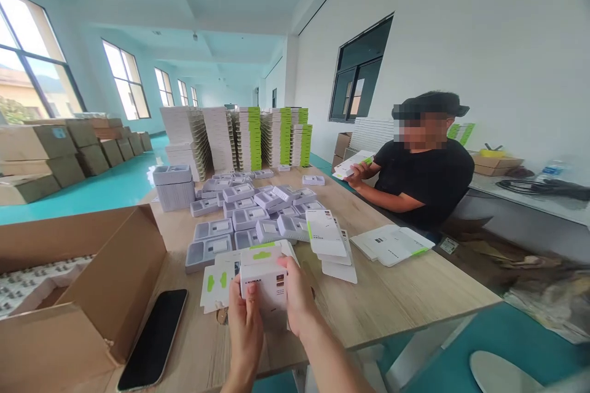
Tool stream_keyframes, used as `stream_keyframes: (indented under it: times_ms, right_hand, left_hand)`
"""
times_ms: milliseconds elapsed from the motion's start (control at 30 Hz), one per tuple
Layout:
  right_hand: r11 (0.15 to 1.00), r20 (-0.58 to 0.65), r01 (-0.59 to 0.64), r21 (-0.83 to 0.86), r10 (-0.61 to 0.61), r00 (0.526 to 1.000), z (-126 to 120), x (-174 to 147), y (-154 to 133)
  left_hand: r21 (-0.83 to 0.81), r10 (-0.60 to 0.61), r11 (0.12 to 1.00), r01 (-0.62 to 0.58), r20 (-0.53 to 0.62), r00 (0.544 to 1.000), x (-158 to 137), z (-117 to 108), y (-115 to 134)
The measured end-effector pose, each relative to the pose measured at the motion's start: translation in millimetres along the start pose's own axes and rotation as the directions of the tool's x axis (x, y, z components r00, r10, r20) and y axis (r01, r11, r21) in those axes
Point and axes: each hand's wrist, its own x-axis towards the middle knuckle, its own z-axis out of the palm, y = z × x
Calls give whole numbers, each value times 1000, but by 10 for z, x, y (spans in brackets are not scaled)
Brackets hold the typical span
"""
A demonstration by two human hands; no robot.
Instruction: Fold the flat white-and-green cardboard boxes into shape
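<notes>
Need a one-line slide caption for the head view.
Both hands, left hand and right hand, hold a white box over a wooden table beside a phone.

Phone (pixel 154 338) is lying on the table (pixel 405 295), left of the hands; carton (pixel 87 295) sitting further left, trays (pixel 244 212) spreading behind, stacks (pixel 239 138) standing beyond them, person (pixel 421 181) sitting right.

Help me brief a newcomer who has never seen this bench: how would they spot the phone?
Start at the open cardboard box on the wooden table's near left corner. Just right of its flap, left of the hands holding a white carton, lies the phone, the only flat, glossy black slab among white packaging.
</notes>
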Motion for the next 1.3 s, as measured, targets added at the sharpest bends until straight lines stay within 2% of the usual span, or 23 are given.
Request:
stream_keyframes:
  times_ms: [133, 233, 333, 467, 567, 633, 733, 800, 967, 1067, 1133, 1167, 1233, 1300]
  right_hand:
    - [995, 10, 87, -49, -86, 996, -127, -57, -120]
    - [973, 101, 205, -107, -195, 976, -209, -109, -150]
    - [950, 158, 262, -170, -236, 959, -203, -131, -110]
    - [973, 135, 160, -168, -138, 981, -130, -187, -8]
    - [978, 108, 93, -188, -73, 991, -115, -244, 24]
    - [977, 100, 75, -197, -56, 993, -122, -273, 12]
    - [974, 132, 96, -207, -70, 989, -129, -308, -19]
    - [969, 144, 120, -215, -90, 986, -131, -343, -16]
    - [960, 235, 117, -253, -56, 970, -190, -503, 187]
    - [959, 174, 76, -273, -28, 984, -251, -587, 401]
    - [957, 128, 96, -275, -63, 990, -289, -618, 523]
    - [956, 118, 116, -270, -87, 989, -308, -627, 567]
    - [955, 99, 160, -250, -139, 985, -347, -639, 619]
    - [952, 97, 208, -224, -191, 977, -390, -646, 627]
  left_hand:
    - [-5, 4, 1000, -4, -8, 1000, 92, -62, 85]
    - [-11, -14, 1000, 15, 43, 999, 140, -117, 128]
    - [-15, -52, 998, 54, 71, 996, 130, -145, 133]
    - [-32, -175, 983, 179, 89, 981, 89, -170, 151]
    - [-32, -284, 958, 286, 52, 957, 95, -206, 253]
    - [-40, -240, 969, 243, 60, 969, 116, -223, 362]
    - [-32, -119, 991, 127, 177, 977, 147, -229, 508]
    - [-8, -115, 993, 120, 221, 968, 160, -234, 548]
    - [45, -109, 994, 104, 136, 985, 190, -289, 489]
    - [111, -114, 989, 102, 108, 988, 234, -340, 484]
    - [170, -82, 983, 63, 110, 991, 293, -391, 530]
    - [198, -62, 980, 35, 136, 989, 334, -424, 567]
    - [236, -77, 972, 9, 281, 957, 427, -497, 652]
    - [258, -157, 965, 33, 475, 866, 509, -568, 731]
